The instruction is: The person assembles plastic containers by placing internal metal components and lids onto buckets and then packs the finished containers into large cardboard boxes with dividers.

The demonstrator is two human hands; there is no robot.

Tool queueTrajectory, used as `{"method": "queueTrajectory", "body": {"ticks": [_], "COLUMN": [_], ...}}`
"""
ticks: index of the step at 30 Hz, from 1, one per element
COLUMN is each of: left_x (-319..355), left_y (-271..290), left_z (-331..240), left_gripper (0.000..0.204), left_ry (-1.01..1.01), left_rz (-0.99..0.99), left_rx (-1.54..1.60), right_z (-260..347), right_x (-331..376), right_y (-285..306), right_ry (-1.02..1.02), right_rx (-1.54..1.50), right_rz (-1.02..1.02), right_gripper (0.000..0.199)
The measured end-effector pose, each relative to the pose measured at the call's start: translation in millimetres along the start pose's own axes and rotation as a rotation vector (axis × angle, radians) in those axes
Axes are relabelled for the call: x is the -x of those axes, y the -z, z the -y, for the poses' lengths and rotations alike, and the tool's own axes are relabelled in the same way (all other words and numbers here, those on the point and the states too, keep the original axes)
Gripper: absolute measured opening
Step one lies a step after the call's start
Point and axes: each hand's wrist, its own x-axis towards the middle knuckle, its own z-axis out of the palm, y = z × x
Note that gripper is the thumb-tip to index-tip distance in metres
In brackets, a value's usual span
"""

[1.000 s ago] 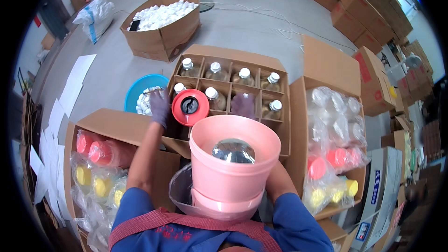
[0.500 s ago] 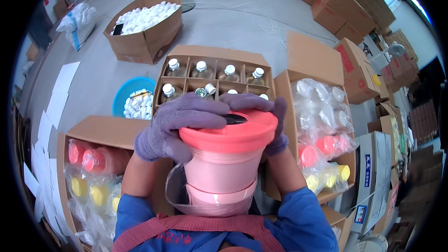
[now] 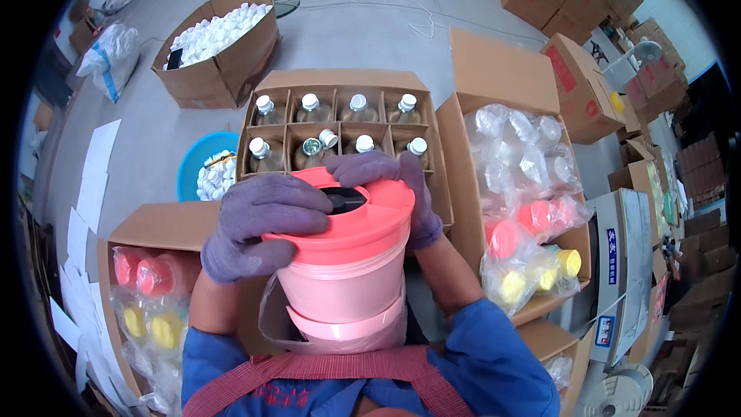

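While both gloved hands (image 3: 266, 224) press down, coral lid (image 3: 347, 220) beneath grip, pink jar (image 3: 347, 286)

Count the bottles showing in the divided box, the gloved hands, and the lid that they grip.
Bottles: 8
Gloved hands: 2, left hand and right hand
Lid: 1
Total: 11

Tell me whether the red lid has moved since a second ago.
Yes. The red lid went from the left hand over the bottle box onto the pink container.
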Motion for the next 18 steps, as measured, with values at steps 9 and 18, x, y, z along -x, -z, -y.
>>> {"method": "queueTrajectory", "body": {"ticks": [9,18], "left_x": [8,18], "left_y": [-11,-22], "left_z": [-13,-23], "left_gripper": [0.061,0.04], "left_ry": [-0.108,-0.03], "left_rz": [-0.062,-0.125], "left_rx": [-0.338,-0.419], "right_z": [67,81], "right_x": [13,10], "right_y": [-25,-54], "right_ry": [0.199,0.132], "right_rx": [0.707,0.877], "right_rz": [-0.047,-0.165], "right_gripper": [0.056,0.056]}}
